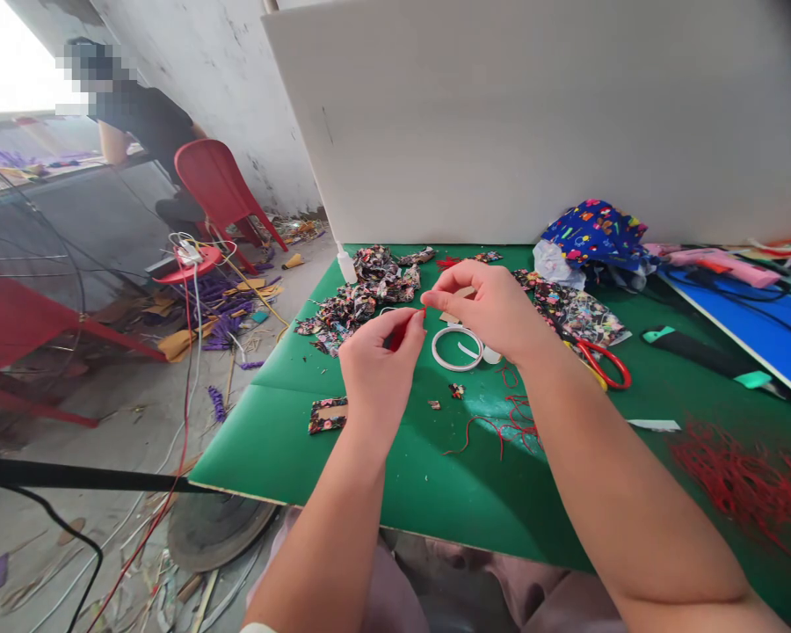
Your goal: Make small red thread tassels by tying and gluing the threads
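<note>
Above the green table, my left hand and my right hand almost meet, both closed in a pinch. A small bit of red string shows at their fingertips; most of it is hidden. Beneath and between the hands lies a white tape roll. Loose red strings trail over the table below my right wrist. A small floral-covered rectangle rests left of my left forearm. Crumpled floral fabric pieces are heaped beyond my left hand.
Red-handled scissors and a dark cutter lie on the right, near a tangle of red strings. Behind are blue patterned cloth, a pink glue gun and a white bottle. A person sits at the far left.
</note>
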A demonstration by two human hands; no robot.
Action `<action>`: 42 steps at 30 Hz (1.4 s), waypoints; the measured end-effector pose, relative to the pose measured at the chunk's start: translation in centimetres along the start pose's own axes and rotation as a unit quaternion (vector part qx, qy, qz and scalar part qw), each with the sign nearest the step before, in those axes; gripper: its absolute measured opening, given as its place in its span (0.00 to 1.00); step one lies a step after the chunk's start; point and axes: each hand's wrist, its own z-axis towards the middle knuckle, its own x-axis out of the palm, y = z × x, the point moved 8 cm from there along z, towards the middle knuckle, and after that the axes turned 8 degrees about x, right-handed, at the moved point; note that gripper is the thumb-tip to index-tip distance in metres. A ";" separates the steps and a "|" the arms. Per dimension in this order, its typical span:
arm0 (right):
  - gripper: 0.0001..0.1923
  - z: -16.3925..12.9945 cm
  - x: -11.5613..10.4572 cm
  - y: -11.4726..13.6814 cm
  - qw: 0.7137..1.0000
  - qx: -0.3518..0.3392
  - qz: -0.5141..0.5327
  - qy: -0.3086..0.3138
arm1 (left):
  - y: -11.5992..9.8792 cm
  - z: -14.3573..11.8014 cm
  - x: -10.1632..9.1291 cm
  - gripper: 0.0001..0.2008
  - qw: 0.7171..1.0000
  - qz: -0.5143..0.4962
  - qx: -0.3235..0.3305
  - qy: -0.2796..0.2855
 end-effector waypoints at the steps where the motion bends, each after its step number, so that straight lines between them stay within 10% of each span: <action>1: 0.17 0.0 0.0 0.0 1.000 -0.004 0.000 -0.004 | 0.0 0.0 0.0 0.08 1.000 0.002 0.000 0.001; 18: 0.13 -0.3 1.1 -0.3 0.982 0.038 0.134 0.127 | 1.4 0.1 0.5 0.07 0.986 -0.144 -0.078 -0.005; 42: 0.08 -0.4 2.4 -1.2 0.924 0.127 0.325 0.155 | -0.3 0.1 -0.1 0.08 0.999 0.033 0.025 0.007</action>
